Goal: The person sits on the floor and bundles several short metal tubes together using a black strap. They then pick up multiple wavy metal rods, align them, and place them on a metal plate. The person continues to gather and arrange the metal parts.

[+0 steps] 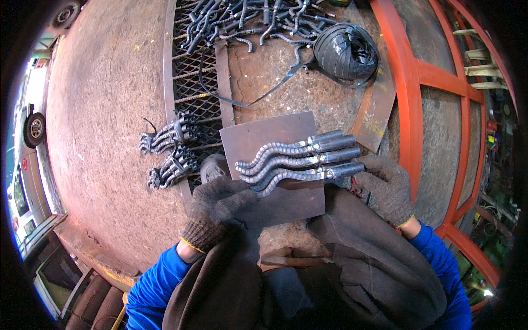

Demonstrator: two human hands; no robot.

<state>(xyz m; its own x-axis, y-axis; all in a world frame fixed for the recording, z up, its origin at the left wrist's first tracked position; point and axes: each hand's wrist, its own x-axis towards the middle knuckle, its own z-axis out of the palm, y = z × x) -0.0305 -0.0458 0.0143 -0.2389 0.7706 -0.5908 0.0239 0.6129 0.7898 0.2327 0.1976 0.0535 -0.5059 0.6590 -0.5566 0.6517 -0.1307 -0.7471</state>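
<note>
Several wavy ribbed metal rods with smooth tube ends lie side by side on a flat brown metal plate over my lap. My left hand, in a dark knit glove, rests at the plate's lower left, fingers stretched toward the rods' wavy ends. At the tube ends is my gloved right hand, its fingers closed beside the lowest tube. A small red and dark thing shows at its fingertips, too hidden to name.
Two tied bundles of similar rods sit left of the plate on a metal grating. Loose rods pile up at the far side, near a roll of black strap. An orange metal frame stands at the right.
</note>
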